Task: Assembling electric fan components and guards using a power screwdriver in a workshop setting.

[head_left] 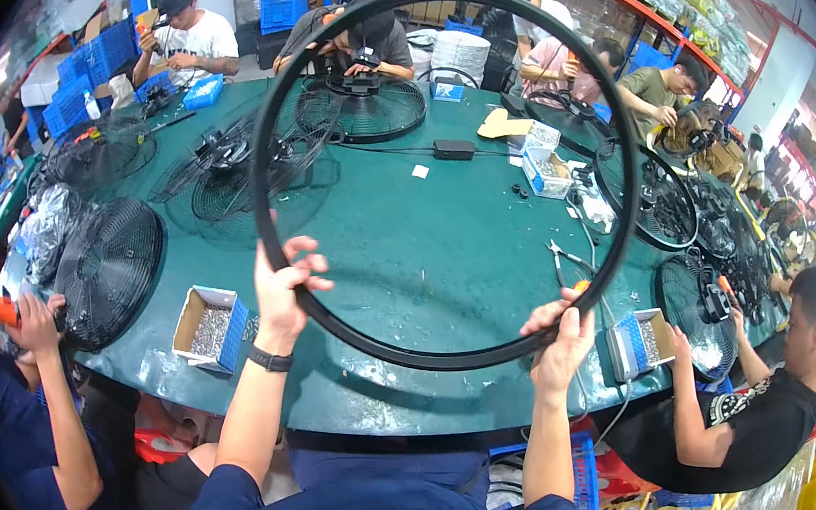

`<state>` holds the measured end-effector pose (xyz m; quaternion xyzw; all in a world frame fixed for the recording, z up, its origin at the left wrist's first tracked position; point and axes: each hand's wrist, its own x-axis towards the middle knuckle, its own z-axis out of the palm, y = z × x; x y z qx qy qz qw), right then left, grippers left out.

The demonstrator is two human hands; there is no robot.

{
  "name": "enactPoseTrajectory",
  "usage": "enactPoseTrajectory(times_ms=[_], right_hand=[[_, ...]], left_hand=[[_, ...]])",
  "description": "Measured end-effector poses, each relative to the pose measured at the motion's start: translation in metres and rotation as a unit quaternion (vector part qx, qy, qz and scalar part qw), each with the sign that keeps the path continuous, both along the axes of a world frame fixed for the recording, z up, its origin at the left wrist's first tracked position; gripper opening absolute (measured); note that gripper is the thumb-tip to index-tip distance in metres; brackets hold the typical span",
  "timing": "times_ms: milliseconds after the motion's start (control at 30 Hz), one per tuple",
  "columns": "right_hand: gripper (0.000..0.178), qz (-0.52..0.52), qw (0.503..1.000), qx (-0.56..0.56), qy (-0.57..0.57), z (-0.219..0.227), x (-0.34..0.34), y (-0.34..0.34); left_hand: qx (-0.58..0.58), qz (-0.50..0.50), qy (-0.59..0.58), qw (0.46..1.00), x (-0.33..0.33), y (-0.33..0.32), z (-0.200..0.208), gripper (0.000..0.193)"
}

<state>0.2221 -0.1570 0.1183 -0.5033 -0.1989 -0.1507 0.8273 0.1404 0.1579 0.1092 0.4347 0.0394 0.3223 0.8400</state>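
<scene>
A large black hoop (426, 360), which looks like the rim ring of a fan guard, is raised upright over the green table. My left hand (283, 291) holds its lower left, the ring passing between thumb and loosely bent fingers. At the lower right, my right hand (561, 341) is closed around the same hoop. Through the ring show the tabletop, a black box-shaped adapter (453, 149) with a cable, and a small white piece (420, 171). Pliers (558, 262) lie on the table by my right hand, next to an orange-tipped tool (581, 287).
The green table (360, 411) carries black fan guards (109, 271), a box of small metal parts (210, 328) at left and another box (641, 344) at right. Co-workers sit close on both sides, one holding an orange tool (5, 310). Others work across the table.
</scene>
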Motion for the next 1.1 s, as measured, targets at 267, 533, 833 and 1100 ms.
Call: enactPoseTrajectory(times_ms=[267, 533, 833, 1100], right_hand=[[0.025, -0.295, 0.677, -0.657, -0.152, -0.078, 0.033, -0.051], [0.029, -0.180, 0.654, -0.723, -0.130, -0.100, 0.061, -0.135], [0.046, 0.051, 0.967, -0.215, 0.125, -0.036, 0.085, -0.114], [0.042, 0.256, 0.961, -0.075, 0.069, -0.008, 0.100, -0.044]], left_hand=[[-0.014, 0.036, -0.065, 0.997, -0.023, 0.037, -0.004, 0.085], [-0.020, -0.010, -0.052, 0.998, -0.030, 0.041, -0.001, 0.085], [0.083, -0.096, 0.011, 0.992, -0.044, 0.057, 0.033, 0.089], [0.285, -0.122, 0.114, 0.944, -0.034, 0.045, 0.073, 0.089]])
